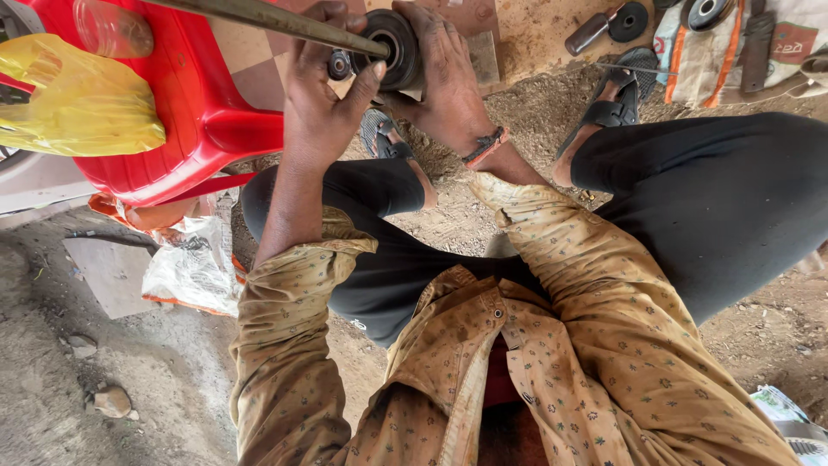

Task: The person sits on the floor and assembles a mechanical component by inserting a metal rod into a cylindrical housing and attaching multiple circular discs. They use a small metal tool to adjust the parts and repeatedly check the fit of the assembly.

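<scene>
I sit low with my knees apart and both hands raised near the top of the head view. A long metal rod (259, 15) slants in from the upper left, and its tip enters the hole of a round black metal part (392, 45) like a pulley or bearing. My left hand (323, 95) grips the rod near that tip, fingers wrapped round it. My right hand (444, 82) cups the black part from the right and behind. A smaller round metal piece (339, 64) shows just left of the black part, between my hands.
A red plastic chair (203, 103) carrying a yellow bag (82, 108) and a clear bottle (112, 28) stands at the left. Black discs (628, 21) and tools lie on a sack (742, 47) at the upper right. Dirt ground and stones (112, 401) lie below, with sandalled feet ahead.
</scene>
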